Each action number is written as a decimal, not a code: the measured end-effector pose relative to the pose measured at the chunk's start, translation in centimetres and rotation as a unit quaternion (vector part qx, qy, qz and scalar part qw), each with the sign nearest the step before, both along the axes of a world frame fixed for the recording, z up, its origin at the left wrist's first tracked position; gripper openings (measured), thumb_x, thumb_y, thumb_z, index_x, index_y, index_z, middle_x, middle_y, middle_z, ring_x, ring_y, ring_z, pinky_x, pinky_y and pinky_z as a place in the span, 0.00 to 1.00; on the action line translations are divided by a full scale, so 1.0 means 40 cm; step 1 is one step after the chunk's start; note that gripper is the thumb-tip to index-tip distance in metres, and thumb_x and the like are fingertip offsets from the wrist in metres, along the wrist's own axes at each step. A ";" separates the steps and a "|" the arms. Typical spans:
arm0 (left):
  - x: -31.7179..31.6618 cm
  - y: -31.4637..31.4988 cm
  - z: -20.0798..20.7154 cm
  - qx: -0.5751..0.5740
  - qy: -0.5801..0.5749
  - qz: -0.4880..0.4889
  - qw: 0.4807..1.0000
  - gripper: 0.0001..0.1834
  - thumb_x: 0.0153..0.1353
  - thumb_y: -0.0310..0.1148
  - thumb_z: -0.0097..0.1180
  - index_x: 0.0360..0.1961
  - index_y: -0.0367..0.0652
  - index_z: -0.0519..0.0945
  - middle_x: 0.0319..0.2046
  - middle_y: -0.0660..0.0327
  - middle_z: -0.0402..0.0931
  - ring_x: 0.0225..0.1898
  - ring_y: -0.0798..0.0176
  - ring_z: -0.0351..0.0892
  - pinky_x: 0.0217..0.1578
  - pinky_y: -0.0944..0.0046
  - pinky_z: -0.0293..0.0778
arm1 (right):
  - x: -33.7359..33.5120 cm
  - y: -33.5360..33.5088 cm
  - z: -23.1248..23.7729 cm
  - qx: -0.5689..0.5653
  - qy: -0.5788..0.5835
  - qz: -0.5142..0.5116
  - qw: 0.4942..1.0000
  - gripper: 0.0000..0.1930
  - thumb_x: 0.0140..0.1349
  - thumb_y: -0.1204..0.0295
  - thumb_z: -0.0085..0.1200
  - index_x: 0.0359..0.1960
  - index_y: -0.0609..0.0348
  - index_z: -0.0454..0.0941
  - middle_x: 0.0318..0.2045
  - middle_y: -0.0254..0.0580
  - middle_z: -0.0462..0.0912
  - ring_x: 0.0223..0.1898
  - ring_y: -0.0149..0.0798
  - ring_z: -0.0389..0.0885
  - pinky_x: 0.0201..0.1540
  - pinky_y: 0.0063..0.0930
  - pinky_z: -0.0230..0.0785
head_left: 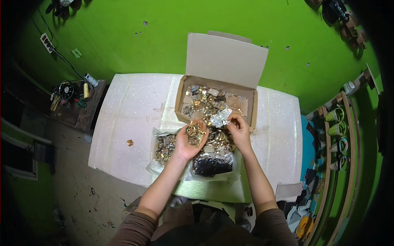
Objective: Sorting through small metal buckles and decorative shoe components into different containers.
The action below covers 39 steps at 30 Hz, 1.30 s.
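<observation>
My left hand [186, 141] is turned palm up and cupped around a small heap of gold-coloured metal pieces [194, 135], some ring-shaped or buckle-like. In my right hand [239, 130], thumb and fingers pinch the edge of a shiny silvery packet [220, 118], perhaps foil or clear plastic. Both hands are above the near side of an open cardboard box [253, 107] holding many gold and silver metal bits. Below them stands a lined tray [236, 170] with heaps of small metal pieces and a bundle of black strands [212, 165]. My left hand partly covers its contents.
The white sparkly tabletop [123, 110] stretches to both sides; a small brown scrap [130, 142] lies at left. The box lid [223, 61] stands up against the green wall. A side table [76, 112] with thread spools is at left, a wooden rack [326, 164] with shoes at right.
</observation>
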<state>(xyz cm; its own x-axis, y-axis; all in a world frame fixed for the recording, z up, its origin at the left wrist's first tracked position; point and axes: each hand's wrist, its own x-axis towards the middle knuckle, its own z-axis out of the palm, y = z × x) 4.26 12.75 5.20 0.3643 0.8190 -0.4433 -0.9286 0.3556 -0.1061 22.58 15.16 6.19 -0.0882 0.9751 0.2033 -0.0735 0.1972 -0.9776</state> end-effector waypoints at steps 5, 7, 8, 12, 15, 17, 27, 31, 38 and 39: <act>-0.162 -0.057 -0.013 -0.024 0.049 -0.009 0.998 0.12 0.60 0.33 0.36 0.41 0.44 0.70 0.38 0.60 0.72 0.43 0.62 0.70 0.51 0.56 0.64 | -0.087 -0.074 -0.004 -0.086 0.013 -0.013 0.996 0.09 0.54 0.81 0.46 0.37 0.62 0.69 0.27 0.28 0.70 0.30 0.19 0.67 0.35 0.12 0.61; -0.212 -0.070 -0.028 -0.032 0.071 -0.012 0.997 0.12 0.60 0.34 0.36 0.42 0.44 0.69 0.37 0.60 0.72 0.43 0.62 0.70 0.51 0.55 0.65 | -0.124 -0.099 -0.012 -0.138 0.068 0.002 0.988 0.09 0.54 0.80 0.47 0.38 0.61 0.70 0.28 0.28 0.70 0.30 0.19 0.67 0.35 0.12 0.62; -0.228 -0.074 -0.035 -0.032 0.070 -0.018 0.997 0.12 0.60 0.34 0.36 0.42 0.44 0.69 0.37 0.60 0.72 0.43 0.62 0.70 0.51 0.55 0.65 | -0.138 -0.114 -0.017 -0.187 0.121 0.015 0.975 0.09 0.55 0.78 0.47 0.38 0.59 0.70 0.28 0.28 0.70 0.30 0.19 0.68 0.34 0.13 0.64; -0.256 -0.091 -0.052 -0.026 0.064 -0.070 0.995 0.12 0.60 0.36 0.36 0.40 0.46 0.71 0.39 0.61 0.72 0.42 0.63 0.71 0.50 0.55 0.65 | -0.242 -0.171 -0.041 -0.211 0.149 -0.029 0.966 0.08 0.54 0.77 0.51 0.36 0.61 0.69 0.27 0.31 0.74 0.29 0.22 0.72 0.31 0.13 0.66; -0.273 -0.100 -0.067 -0.005 0.119 -0.124 0.985 0.13 0.60 0.39 0.37 0.40 0.52 0.73 0.42 0.67 0.73 0.45 0.67 0.69 0.46 0.60 0.64 | -0.293 -0.213 -0.060 -0.210 0.190 -0.020 0.959 0.11 0.53 0.80 0.52 0.37 0.61 0.66 0.33 0.36 0.73 0.32 0.26 0.74 0.35 0.17 0.69; -0.282 -0.106 -0.071 0.002 0.140 -0.144 0.980 0.15 0.60 0.40 0.36 0.41 0.53 0.74 0.42 0.68 0.73 0.45 0.67 0.69 0.45 0.60 0.65 | -0.319 -0.237 -0.058 -0.197 0.210 -0.032 0.957 0.13 0.52 0.81 0.51 0.40 0.60 0.65 0.34 0.38 0.73 0.33 0.27 0.74 0.34 0.17 0.69; -0.246 -0.151 -0.051 0.028 0.131 -0.158 0.978 0.16 0.60 0.41 0.36 0.41 0.53 0.75 0.41 0.68 0.74 0.44 0.67 0.70 0.43 0.62 0.66 | -0.314 -0.309 -0.075 -0.149 0.032 -0.103 0.983 0.27 0.50 0.84 0.50 0.52 0.61 0.55 0.34 0.39 0.72 0.33 0.28 0.74 0.36 0.18 0.68; -0.228 -0.164 -0.057 0.048 0.096 -0.138 0.985 0.15 0.60 0.38 0.37 0.39 0.50 0.75 0.39 0.66 0.74 0.42 0.66 0.72 0.42 0.62 0.67 | -0.291 -0.321 -0.059 -0.200 0.135 -0.096 0.966 0.20 0.52 0.83 0.50 0.47 0.62 0.59 0.37 0.41 0.72 0.36 0.30 0.75 0.36 0.21 0.70; -0.166 -0.152 -0.050 0.004 0.043 -0.075 0.996 0.11 0.59 0.35 0.39 0.35 0.46 0.75 0.33 0.62 0.75 0.40 0.63 0.74 0.46 0.59 0.68 | -0.160 -0.319 -0.073 -0.171 0.183 -0.119 0.961 0.17 0.54 0.81 0.48 0.45 0.59 0.60 0.35 0.39 0.73 0.37 0.30 0.74 0.37 0.23 0.73; -0.156 -0.152 -0.045 -0.004 0.037 -0.054 0.998 0.11 0.59 0.35 0.40 0.35 0.46 0.75 0.33 0.62 0.75 0.39 0.63 0.74 0.46 0.59 0.68 | -0.134 -0.316 -0.070 -0.174 0.171 -0.126 0.962 0.16 0.54 0.82 0.47 0.45 0.59 0.60 0.37 0.40 0.73 0.38 0.30 0.74 0.37 0.23 0.72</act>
